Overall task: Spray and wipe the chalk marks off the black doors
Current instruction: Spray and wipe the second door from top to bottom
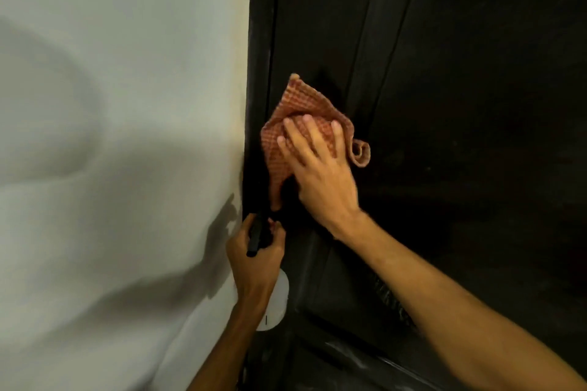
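where hand (pixel 317 168) presses, seemingly one cloth (pixel 303 101)

Black door (pixel 460 105): upright, panelled. Orange checked cloth (pixel 305 108) lies against its left edge, partly bunched. Whitish marks (pixel 389 297) on lower panel moulding.

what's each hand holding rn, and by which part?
Left hand grips the spray bottle at its black spray head, white body below. Right hand grips nothing: straight fingers press the orange cloth flat against the black door.
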{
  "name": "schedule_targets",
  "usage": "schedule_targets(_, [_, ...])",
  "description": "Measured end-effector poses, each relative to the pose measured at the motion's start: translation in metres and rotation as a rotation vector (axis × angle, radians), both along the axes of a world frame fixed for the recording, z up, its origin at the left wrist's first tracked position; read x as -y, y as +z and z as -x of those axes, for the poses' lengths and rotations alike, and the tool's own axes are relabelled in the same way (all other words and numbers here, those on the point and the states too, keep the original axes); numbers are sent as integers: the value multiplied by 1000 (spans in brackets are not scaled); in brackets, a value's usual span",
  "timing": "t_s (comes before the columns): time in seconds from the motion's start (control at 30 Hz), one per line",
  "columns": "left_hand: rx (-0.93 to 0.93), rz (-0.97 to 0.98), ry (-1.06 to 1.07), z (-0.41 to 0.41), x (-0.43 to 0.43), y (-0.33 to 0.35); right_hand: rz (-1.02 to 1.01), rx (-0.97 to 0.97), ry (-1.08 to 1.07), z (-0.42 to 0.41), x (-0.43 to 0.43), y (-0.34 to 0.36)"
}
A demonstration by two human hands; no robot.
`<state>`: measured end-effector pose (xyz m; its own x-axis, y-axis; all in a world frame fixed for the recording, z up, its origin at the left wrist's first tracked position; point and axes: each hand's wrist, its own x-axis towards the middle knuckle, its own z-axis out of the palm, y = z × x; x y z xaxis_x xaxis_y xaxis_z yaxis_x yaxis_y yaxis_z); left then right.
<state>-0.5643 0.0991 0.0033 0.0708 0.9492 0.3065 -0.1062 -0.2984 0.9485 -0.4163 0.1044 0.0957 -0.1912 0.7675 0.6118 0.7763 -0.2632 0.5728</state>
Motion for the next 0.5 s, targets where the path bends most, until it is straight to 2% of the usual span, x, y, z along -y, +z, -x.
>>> schedule_targets(0.1, [-34,-18,31,8,-7,-11,293,220,7,11,-3,-79])
schedule_targets(0.17, [-57,-2,29,14,-11,-16,496,215,32,14,3,-106])
schedule_targets(0.2, [-53,7,22,17,-12,-18,503,206,75,13,2,-103])
schedule_targets(0.27, [-50,24,17,20,-9,-19,370,153,107,13,1,-81])
schedule_targets(0.33, [-41,32,2,20,-5,-17,135,73,49,1,9,-59])
schedule_targets(0.4, [-49,16,6,16,-1,-18,28,49,-61,-15,30,-59])
schedule_targets(0.43, [-57,9,13,12,3,-20,69,95,-92,-19,44,-70])
schedule_targets(0.5, [-61,28,-5,3,9,-26,316,148,-74,-23,68,-108])
